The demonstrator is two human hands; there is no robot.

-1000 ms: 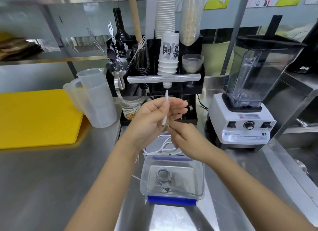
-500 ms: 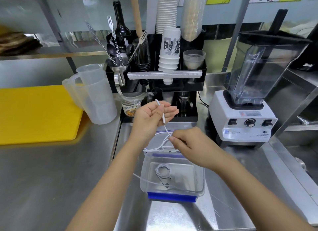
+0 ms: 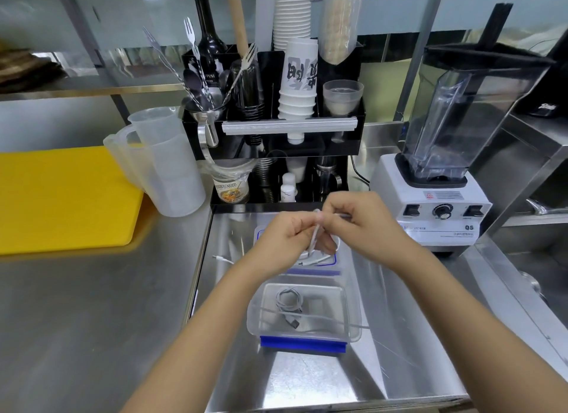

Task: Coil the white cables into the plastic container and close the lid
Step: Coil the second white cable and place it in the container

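Note:
A clear plastic container (image 3: 350, 308) with a blue clip on its near edge stands open on the steel counter. One coiled white cable (image 3: 289, 300) lies inside it. Behind it lies the clear lid (image 3: 338, 262) with blue trim. Above the lid, my left hand (image 3: 284, 239) and my right hand (image 3: 359, 225) both pinch a second white cable (image 3: 315, 242), which hangs in a loop between them. Its loose end (image 3: 222, 260) trails on the counter to the left.
A white blender (image 3: 442, 179) stands at the right, close to my right hand. A black organiser (image 3: 276, 129) with cups and cutlery fills the back. Clear measuring jugs (image 3: 163, 166) and a yellow cutting board (image 3: 61, 197) sit at the left.
Both hands have come down and together over the lid. The cable end that stood upright in my left hand is now folded into a loop held between both hands.

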